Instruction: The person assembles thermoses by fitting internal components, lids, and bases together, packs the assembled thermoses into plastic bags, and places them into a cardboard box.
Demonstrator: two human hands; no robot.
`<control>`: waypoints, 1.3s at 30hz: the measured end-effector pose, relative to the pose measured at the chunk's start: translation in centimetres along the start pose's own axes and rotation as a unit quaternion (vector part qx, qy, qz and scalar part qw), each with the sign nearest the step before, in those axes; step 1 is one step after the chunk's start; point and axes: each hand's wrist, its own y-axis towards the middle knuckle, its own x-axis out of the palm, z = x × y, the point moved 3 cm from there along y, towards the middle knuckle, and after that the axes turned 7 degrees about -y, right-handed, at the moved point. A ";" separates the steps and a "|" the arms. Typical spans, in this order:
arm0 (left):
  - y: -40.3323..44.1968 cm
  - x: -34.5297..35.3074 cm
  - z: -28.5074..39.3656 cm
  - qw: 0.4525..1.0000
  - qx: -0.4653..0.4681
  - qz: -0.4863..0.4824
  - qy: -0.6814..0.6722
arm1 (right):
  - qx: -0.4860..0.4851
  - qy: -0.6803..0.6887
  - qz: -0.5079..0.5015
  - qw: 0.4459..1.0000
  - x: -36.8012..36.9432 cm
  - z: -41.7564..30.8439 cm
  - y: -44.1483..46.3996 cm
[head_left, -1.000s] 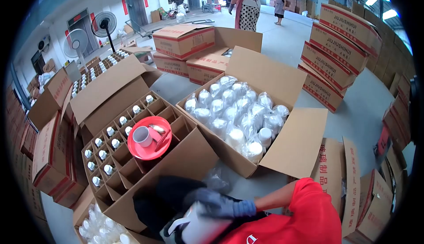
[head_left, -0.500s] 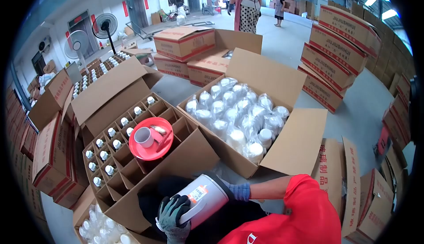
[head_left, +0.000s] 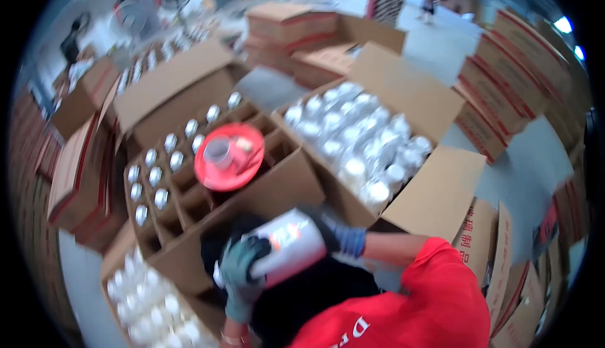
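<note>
View dipped; left hand [head_left: 239, 269] still grips the white jug [head_left: 293, 245], right hand [head_left: 334, 229] seemingly grasping its two-o'clock end through blur: handling continues.

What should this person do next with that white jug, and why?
Perhaps turn the white jug upright: it lies tilted over the dark trousers, with the gloved left hand around one end and the gloved right hand at the other, so both could steady it.
</note>
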 end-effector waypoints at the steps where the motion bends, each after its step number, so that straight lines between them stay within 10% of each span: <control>1: -0.3 -0.3 -0.7 0.985 -0.123 0.012 -0.117 | 0.033 -0.024 -0.042 0.998 1.0 -1.1 -0.4; 3: -1.0 -1.0 -2.8 0.967 -0.207 -0.038 -0.145 | -0.096 -0.218 -0.088 0.967 4.9 -4.6 -2.2; 4: -1.8 -1.6 -3.7 0.977 -0.170 -0.115 -0.064 | -0.248 -0.375 -0.033 0.893 7.6 -7.0 -4.0; 5: -6.1 -0.1 -7.5 0.913 -0.334 -0.036 -0.234 | -0.343 -0.499 -0.066 0.793 8.9 -8.6 -4.5; 7: -5.0 -0.2 -6.1 0.957 -0.233 -0.083 -0.151 | -0.431 -0.609 -0.121 0.655 10.6 -9.7 -4.9; 9: -4.4 -0.5 -5.3 0.973 -0.212 -0.070 -0.061 | -0.430 -0.626 -0.159 0.631 11.4 -9.5 -4.8; 12: -2.9 -0.7 -3.8 0.948 -0.241 0.103 -0.180 | -0.175 -0.295 -0.054 0.938 8.2 -5.8 -2.0; 17: -2.7 -2.5 -4.6 0.967 -0.203 0.060 -0.142 | -0.143 -0.288 -0.028 0.946 7.5 -3.7 0.3; 19: -3.7 -3.2 -5.6 0.911 -0.332 0.099 -0.225 | -0.136 -0.320 -0.024 0.937 8.5 -4.4 1.4; 22: -6.5 -4.0 -8.3 0.863 -0.426 0.134 -0.238 | -0.399 -0.529 -0.151 0.733 12.1 -8.3 1.0; 27: -6.3 -5.1 -7.6 0.874 -0.419 0.181 -0.169 | -0.290 -0.457 -0.180 0.821 13.8 -6.9 2.0; 31: -9.0 -6.8 -8.8 0.857 -0.425 0.227 -0.186 | -0.370 -0.551 -0.261 0.701 17.2 -7.8 4.2; 34: -10.9 -8.2 -9.3 0.843 -0.478 0.231 -0.084 | -0.344 -0.460 -0.096 0.813 15.9 -8.9 13.1; 37: -15.0 -6.5 -10.6 0.766 -0.460 0.325 -0.309 | -0.388 -0.714 0.210 0.543 9.7 -13.2 23.7; 39: -14.7 -5.6 -10.9 0.653 -0.404 0.394 -0.505 | -0.312 -0.775 0.200 0.512 7.9 -13.9 26.9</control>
